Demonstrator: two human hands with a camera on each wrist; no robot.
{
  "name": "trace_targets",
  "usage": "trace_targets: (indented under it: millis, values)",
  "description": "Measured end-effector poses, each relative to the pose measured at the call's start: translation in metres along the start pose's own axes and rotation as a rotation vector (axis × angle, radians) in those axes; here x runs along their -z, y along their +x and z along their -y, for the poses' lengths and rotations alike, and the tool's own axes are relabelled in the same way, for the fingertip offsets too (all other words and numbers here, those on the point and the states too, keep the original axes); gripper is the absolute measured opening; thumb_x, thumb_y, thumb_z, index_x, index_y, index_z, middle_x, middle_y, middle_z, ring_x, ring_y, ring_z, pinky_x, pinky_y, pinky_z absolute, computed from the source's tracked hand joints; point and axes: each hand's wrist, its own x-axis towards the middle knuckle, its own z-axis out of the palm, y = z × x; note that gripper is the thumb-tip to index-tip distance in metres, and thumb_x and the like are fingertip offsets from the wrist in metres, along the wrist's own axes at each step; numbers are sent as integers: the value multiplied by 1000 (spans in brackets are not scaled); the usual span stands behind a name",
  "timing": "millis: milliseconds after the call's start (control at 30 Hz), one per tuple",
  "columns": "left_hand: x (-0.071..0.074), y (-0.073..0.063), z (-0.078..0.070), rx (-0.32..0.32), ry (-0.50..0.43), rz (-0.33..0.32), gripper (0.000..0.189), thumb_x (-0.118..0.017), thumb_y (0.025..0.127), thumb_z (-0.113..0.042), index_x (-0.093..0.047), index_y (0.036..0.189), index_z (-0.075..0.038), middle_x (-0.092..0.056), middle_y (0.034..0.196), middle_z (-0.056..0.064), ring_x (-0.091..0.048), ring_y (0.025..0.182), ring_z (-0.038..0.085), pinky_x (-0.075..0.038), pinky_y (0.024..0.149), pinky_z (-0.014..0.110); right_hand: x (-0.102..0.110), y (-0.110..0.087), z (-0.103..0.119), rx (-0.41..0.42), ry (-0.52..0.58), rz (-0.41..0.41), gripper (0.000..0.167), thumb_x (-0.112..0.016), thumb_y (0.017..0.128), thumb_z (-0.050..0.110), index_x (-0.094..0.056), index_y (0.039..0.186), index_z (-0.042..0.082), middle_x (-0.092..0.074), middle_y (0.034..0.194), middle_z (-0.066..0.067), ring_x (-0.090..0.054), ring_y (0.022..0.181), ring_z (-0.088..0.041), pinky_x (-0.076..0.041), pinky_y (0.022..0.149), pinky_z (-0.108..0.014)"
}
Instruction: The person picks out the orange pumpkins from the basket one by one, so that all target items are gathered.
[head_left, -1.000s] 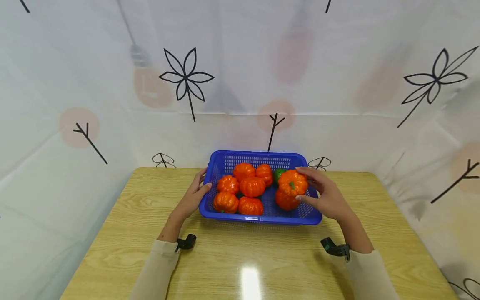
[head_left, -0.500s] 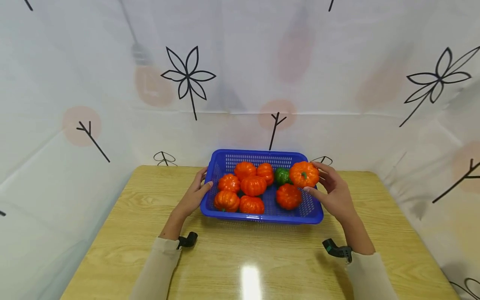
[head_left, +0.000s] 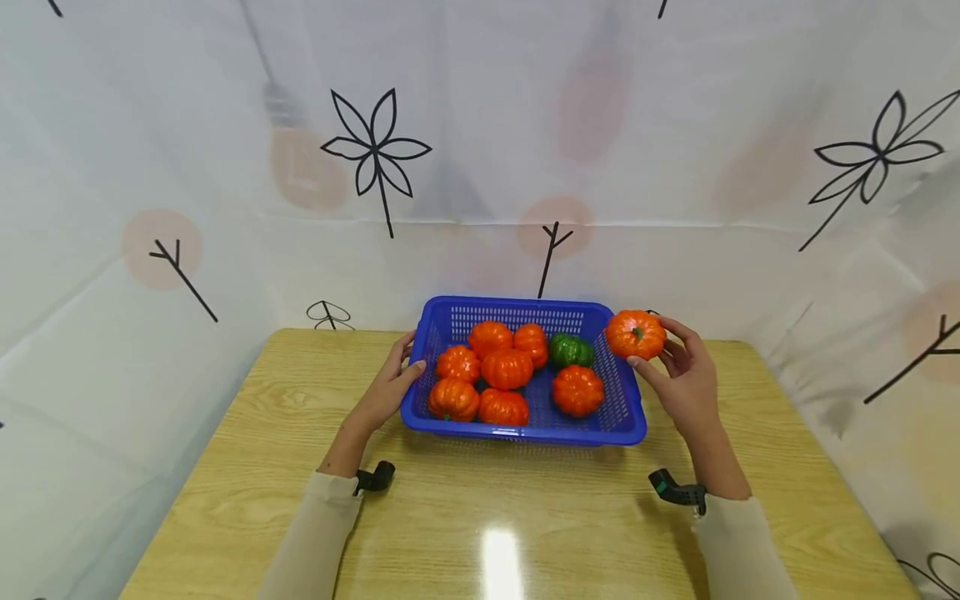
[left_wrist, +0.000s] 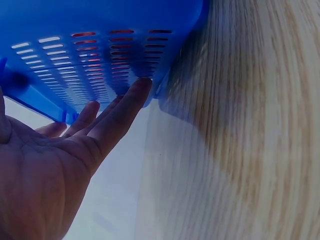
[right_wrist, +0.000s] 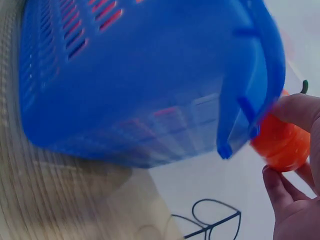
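Observation:
A blue plastic basket (head_left: 517, 435) stands on the table, its perforated walls showing in all views. My left hand (head_left: 390, 385) holds its left side, thumb over the rim and fingers (left_wrist: 120, 112) against the outside of the slotted wall. My right hand (head_left: 686, 375) grips a small orange pumpkin (head_left: 636, 334) between thumb and fingers, over the basket's back right corner; its green stem shows in the right wrist view. Inside lie several orange pumpkins (head_left: 507, 369) on the left, a green pumpkin (head_left: 570, 351) at the back and a redder orange pumpkin (head_left: 577, 391) at the right.
The wooden table (head_left: 450, 517) stretches in front of the basket and to both sides. Behind it hangs a white cloth (head_left: 480, 167) printed with plant drawings. A black wrist camera (head_left: 375, 477) sits on the left wrist, another black camera (head_left: 675, 487) on the right.
My right hand has lifted the orange pumpkin up and to the right, from above the redder one to the basket's right rim. The green pumpkin is now uncovered. My left hand stays on the basket.

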Motion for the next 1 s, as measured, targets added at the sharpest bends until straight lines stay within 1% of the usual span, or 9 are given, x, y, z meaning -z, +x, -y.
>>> trace_targets:
  millis: [200, 267, 400, 533, 600, 667, 767, 833, 1000]
  values:
    - [1, 1, 0, -10, -15, 10, 63, -46, 115, -22, -16, 170, -18, -30, 166, 23, -45, 145, 49, -47, 109, 65, 10, 5, -13, -58, 32, -67, 73, -74, 87, -20, -48, 153, -3, -45, 154, -13, -60, 124, -12, -53, 97, -15]
    - [1, 1, 0, -9, -15, 10, 63, -46, 115, -23, -16, 170, -18, -30, 166, 23, -45, 145, 49, -48, 108, 65, 14, 8, -18, -81, 22, -87, 73, -76, 87, -17, -48, 153, -2, -45, 153, -10, -61, 121, -11, -54, 95, -16]
    - [1, 1, 1, -7, -16, 12, 64, -47, 115, -23, -16, 170, -18, -31, 165, 22, -46, 144, 49, -48, 108, 64, 21, 11, -27, -133, -36, -100, 73, -78, 90, -10, -46, 155, 2, -43, 154, -11, -60, 119, -10, -54, 91, -14]
    - [1, 1, 1, -7, -15, 13, 64, -47, 114, -24, -16, 170, -19, -31, 165, 22, -47, 143, 48, -49, 107, 64, 26, 12, -34, -178, -139, -77, 75, -78, 94, -1, -43, 159, 5, -39, 159, -16, -57, 120, -10, -52, 89, -10]
    - [1, 0, 1, -5, -13, 13, 64, -47, 114, -23, -15, 170, -19, -31, 164, 23, -48, 143, 48, -50, 107, 63, 28, 13, -39, -206, -198, -60, 76, -78, 96, 4, -40, 161, 6, -37, 161, -18, -57, 123, -14, -51, 89, -9]
    - [1, 0, 1, -5, -10, 12, 64, -46, 115, -23, -15, 170, -19, -31, 164, 23, -48, 142, 49, -50, 107, 63, 32, 14, -43, -231, -257, -39, 77, -77, 98, 9, -36, 163, 6, -36, 164, -19, -55, 129, -22, -51, 92, -10]
    - [1, -1, 1, -7, -11, 10, 64, -45, 115, -21, -15, 170, -18, -31, 164, 24, -48, 142, 49, -50, 107, 63, 36, 17, -50, -268, -315, -13, 80, -76, 99, 14, -32, 165, 7, -33, 167, -19, -51, 137, -36, -50, 99, -16]
    - [1, 0, 0, -8, -10, 8, 64, -46, 115, -21, -15, 170, -18, -32, 164, 23, -49, 141, 49, -50, 107, 63, 39, 18, -55, -285, -333, -1, 81, -76, 100, 15, -31, 166, 7, -32, 168, -20, -47, 140, -43, -50, 102, -20]
    - [0, 1, 1, -6, -11, 9, 64, -46, 115, -22, -15, 170, -20, -31, 165, 22, -48, 142, 48, -50, 107, 64, 41, 18, -65, -313, -376, 23, 80, -75, 100, 16, -30, 166, 4, -32, 167, -23, -47, 141, -47, -50, 101, -18]
